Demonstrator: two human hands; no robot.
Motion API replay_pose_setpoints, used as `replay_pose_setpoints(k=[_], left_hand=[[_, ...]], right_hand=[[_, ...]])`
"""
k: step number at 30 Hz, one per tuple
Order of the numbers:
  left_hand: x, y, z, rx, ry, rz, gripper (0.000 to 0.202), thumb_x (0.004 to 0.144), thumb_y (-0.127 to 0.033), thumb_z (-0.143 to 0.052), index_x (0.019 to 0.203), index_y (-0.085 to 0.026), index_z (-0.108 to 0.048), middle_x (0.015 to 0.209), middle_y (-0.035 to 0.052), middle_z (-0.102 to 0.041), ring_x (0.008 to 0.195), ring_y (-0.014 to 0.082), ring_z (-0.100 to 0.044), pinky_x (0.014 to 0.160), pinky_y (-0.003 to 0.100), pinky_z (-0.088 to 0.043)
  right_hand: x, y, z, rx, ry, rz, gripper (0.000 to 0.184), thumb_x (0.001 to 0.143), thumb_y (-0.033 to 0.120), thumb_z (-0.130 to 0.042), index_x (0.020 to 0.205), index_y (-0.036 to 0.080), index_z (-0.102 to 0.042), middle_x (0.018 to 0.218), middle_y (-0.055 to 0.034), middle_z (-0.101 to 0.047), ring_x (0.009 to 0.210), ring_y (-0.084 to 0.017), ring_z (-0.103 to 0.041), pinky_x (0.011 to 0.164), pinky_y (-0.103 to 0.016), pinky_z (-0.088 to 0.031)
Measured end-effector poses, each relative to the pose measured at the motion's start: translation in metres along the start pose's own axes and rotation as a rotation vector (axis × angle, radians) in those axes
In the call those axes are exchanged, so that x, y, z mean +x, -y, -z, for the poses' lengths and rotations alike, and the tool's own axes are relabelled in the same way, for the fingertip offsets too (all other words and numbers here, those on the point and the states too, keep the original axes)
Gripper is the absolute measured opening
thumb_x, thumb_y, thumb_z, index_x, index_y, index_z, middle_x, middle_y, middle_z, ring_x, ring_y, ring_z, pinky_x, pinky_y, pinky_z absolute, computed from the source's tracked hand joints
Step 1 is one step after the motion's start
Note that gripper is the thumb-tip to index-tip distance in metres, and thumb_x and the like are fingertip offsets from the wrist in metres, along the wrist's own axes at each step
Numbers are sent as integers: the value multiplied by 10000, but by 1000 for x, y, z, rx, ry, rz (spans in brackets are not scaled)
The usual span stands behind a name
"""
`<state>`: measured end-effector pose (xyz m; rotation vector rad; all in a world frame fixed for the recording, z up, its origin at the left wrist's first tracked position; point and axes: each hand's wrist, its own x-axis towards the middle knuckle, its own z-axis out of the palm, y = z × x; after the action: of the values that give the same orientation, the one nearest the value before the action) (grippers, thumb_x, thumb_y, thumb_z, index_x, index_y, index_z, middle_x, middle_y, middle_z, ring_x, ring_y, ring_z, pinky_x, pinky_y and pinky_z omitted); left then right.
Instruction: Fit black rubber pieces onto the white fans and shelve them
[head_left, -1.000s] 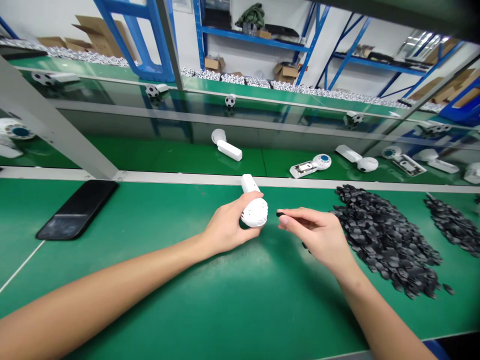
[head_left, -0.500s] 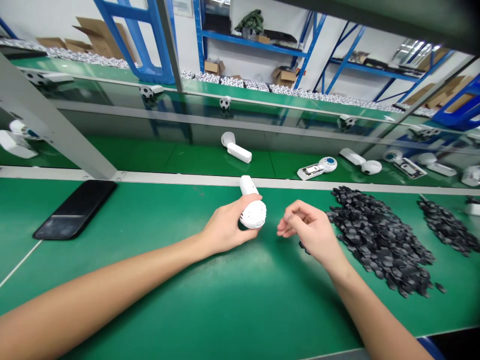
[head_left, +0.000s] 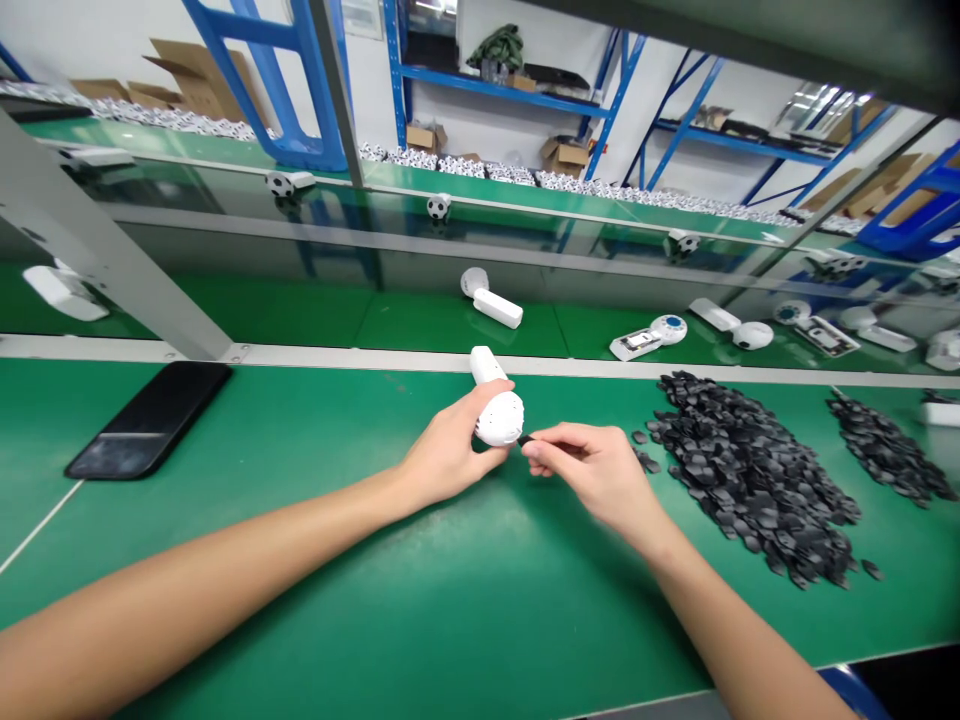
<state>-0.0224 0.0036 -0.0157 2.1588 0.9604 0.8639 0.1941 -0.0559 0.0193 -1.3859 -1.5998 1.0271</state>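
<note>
My left hand (head_left: 454, 445) is closed around the round head of a white plastic housing (head_left: 500, 419), whose handle-like part points away from me. Small dark slots show on the round head. Between thumb and forefinger, my right hand (head_left: 589, 465) pinches a small black plastic piece (head_left: 525, 440), held at the right edge of the round head. Whether the piece touches the housing I cannot tell. Right of that hand lies a large pile of black plastic pieces (head_left: 757, 480), with a few loose ones beside it.
A black phone (head_left: 150, 420) lies on the green bench at left. A smaller pile of black pieces (head_left: 889, 450) is at far right. Beyond the metal rail (head_left: 360, 357), several white housings (head_left: 498, 308) rest on a green belt. A slanted metal post (head_left: 120, 240) stands at left.
My right hand has moved left to the housing, and the black piece now shows in its fingertips. My left hand and the housing shifted slightly left. Housings on the belt moved right.
</note>
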Motion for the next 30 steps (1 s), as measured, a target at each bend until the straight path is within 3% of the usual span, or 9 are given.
replay_pose_setpoints(k=[5, 11, 14, 16, 20, 30], left_hand=[[-2, -3, -1, 88, 54, -28, 712, 875, -262, -693, 1513, -293, -381, 1495, 74, -574, 1243, 290, -651, 1028, 421, -539], [-4, -14, 3, 108, 125, 5, 944, 767, -561, -786, 1529, -295, -296, 1331, 93, -652, 1068, 329, -700, 866, 455, -576], [-4, -14, 3, 56, 116, 22, 916, 816, -651, -747, 1523, -287, -292, 1301, 103, -652, 1040, 321, -699, 829, 443, -572], [-4, -12, 2, 28, 101, 12, 844, 865, -653, -712, 1510, -275, -319, 1287, 105, -656, 1047, 312, -696, 833, 427, -567], [-5, -10, 1, 2, 107, -26, 800, 878, -622, -727, 1488, -269, -349, 1257, 91, -666, 1035, 296, -698, 833, 399, -565], [-7, -4, 1, -58, 98, -124, 734, 883, -532, -760, 1453, -285, -368, 1311, 88, -627, 981, 247, -693, 818, 358, -555]], right_hand=[[-3, 6, -8, -172, -32, 45, 225, 907, 449, -741, 855, 233, -775, 794, -33, -782, 694, -209, -717, 644, -313, -569], [-2, 6, -14, -175, -120, 75, 276, 867, 477, -780, 768, 230, -708, 736, -30, -741, 606, -181, -652, 570, -300, -546], [-2, 5, -16, -210, -161, 119, 299, 859, 485, -791, 729, 235, -692, 726, -29, -726, 603, -177, -636, 570, -302, -548], [-2, 4, -16, -184, -179, 112, 254, 838, 473, -815, 868, 244, -710, 751, -22, -726, 648, -188, -663, 590, -301, -567], [-1, 1, -14, -106, -98, 72, 583, 831, 402, -827, 1362, 272, -624, 853, -5, -757, 731, -193, -701, 646, -301, -599], [-5, 1, -17, -116, -82, 168, 476, 873, 370, -798, 1328, 272, -697, 808, 20, -739, 717, -164, -688, 784, -311, -623]])
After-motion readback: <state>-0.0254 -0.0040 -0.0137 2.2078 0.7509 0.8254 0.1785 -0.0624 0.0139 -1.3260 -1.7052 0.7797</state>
